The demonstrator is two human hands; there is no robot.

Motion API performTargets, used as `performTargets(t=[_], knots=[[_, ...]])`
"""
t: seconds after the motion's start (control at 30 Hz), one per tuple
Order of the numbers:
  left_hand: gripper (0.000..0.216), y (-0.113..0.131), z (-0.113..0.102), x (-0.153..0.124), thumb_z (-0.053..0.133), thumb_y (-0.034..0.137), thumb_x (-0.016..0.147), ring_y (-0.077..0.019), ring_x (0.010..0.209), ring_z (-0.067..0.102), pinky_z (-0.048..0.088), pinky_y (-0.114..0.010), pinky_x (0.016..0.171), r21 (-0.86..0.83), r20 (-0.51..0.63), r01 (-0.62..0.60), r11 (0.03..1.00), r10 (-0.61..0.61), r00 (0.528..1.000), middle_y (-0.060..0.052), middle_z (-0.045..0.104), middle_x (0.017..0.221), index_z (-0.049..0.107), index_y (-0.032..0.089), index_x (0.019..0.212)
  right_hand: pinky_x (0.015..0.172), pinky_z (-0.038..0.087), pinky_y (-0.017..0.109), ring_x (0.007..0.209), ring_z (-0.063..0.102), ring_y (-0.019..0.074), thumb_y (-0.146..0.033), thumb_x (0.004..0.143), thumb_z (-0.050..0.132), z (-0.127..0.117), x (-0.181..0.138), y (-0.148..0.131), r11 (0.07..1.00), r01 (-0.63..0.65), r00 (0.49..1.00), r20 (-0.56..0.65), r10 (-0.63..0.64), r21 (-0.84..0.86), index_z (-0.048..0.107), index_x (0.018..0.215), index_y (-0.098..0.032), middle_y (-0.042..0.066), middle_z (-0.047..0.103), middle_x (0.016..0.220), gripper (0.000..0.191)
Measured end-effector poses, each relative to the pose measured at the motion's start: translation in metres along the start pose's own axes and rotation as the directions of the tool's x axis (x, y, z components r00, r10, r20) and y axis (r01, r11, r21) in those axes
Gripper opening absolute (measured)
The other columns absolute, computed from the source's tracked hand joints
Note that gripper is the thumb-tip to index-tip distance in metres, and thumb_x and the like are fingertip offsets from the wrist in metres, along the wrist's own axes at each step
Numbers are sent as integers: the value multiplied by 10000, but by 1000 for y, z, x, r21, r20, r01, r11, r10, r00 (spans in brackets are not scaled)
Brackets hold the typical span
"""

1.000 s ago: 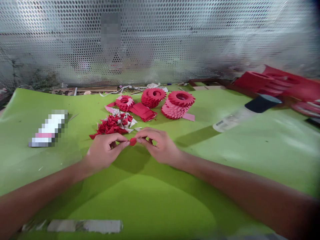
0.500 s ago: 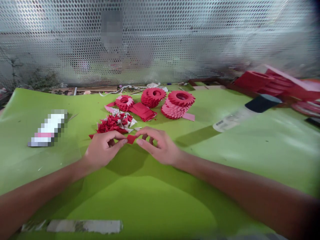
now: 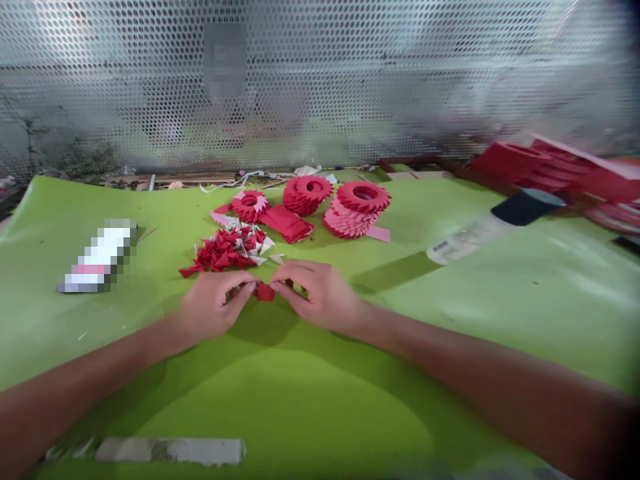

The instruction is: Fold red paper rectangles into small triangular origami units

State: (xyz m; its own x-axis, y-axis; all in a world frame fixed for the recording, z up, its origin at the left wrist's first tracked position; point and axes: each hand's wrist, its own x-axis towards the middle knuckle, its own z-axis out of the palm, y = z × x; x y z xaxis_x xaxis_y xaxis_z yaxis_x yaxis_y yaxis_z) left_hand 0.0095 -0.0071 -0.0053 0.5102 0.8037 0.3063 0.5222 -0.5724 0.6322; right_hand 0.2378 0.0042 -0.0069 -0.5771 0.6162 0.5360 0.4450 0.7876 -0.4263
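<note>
A small folded piece of red paper [image 3: 265, 292] is pinched between both hands above the green table. My left hand [image 3: 215, 303] grips its left edge with thumb and forefinger, and my right hand [image 3: 315, 293] pinches its right edge. Just behind the left hand lies a pile of red and white folded paper pieces [image 3: 230, 248]. A stack of flat red paper slips [image 3: 287, 223] rests farther back, beside a small red and pink paper ring [image 3: 250, 205]. Two taller ringed forms stand there too, a red one [image 3: 307, 195] and a red and pink one [image 3: 357, 209].
The green table cover [image 3: 300, 400] has a whitish strip [image 3: 170, 450] near its front edge. A phone-like blurred object [image 3: 100, 257] lies at left. On the right lies a clear bottle with a dark cap [image 3: 525, 207], near red paper items [image 3: 545, 167]. Behind stands a perforated metal panel [image 3: 325, 87].
Both hands have moved slightly down toward me, and the red paper has tilted between the fingertips. The right fingers have closed in on its upper edge.
</note>
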Motion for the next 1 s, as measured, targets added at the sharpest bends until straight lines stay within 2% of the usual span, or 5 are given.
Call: performTargets(t=[0.27, 0.53, 0.73, 0.87, 1.0], knots=[[312, 6, -2, 0, 511, 359, 992, -87, 366, 489, 294, -168, 322, -89, 90, 33, 996, -25, 996, 20, 634, 543, 723, 187, 841, 524, 453, 212, 665, 635, 121, -225, 988, 562, -1, 2, -2, 975, -133, 990, -31, 140, 178, 675, 926, -160, 46, 723, 852, 145], [410, 3, -1, 0, 588, 480, 960, -90, 380, 472, 289, -186, 358, -44, -19, 76, 996, -77, 997, 22, 626, 517, 687, 170, 711, 724, 605, 325, 864, 699, 196, -248, 875, 682, -3, 1, -3, 994, 59, 998, 3, -60, 94, 649, 1136, -175, 89, 739, 1037, 274], [556, -3, 4, -2, 441, 578, 1012, -83, 403, 564, 375, -194, 413, 161, 26, -232, 959, 231, 973, 43, 670, 526, 727, 208, 711, 747, 610, 314, 881, 724, 189, -190, 928, 625, -2, 0, -3, 989, 150, 988, 17, -150, 3, 693, 1082, -176, 73, 774, 1001, 169], [495, -4, 0, -4, 432, 443, 1062, -84, 473, 590, 413, -215, 498, 411, 39, -424, 807, 449, 893, 50, 702, 591, 729, 212, 740, 744, 604, 280, 818, 729, 157, -172, 967, 604, -4, 0, 3, 969, 238, 969, -51, -241, -67, 723, 1005, -183, 42, 786, 922, 126], [379, -6, -8, -6, 481, 304, 1056, -123, 564, 610, 418, -258, 549, 602, 86, -482, 636, 549, 832, 29, 727, 671, 713, 192, 778, 724, 597, 248, 794, 728, 141, -199, 974, 621, -11, 1, 8, 957, 281, 958, -45, -284, -68, 735, 974, -176, 37, 788, 903, 116]])
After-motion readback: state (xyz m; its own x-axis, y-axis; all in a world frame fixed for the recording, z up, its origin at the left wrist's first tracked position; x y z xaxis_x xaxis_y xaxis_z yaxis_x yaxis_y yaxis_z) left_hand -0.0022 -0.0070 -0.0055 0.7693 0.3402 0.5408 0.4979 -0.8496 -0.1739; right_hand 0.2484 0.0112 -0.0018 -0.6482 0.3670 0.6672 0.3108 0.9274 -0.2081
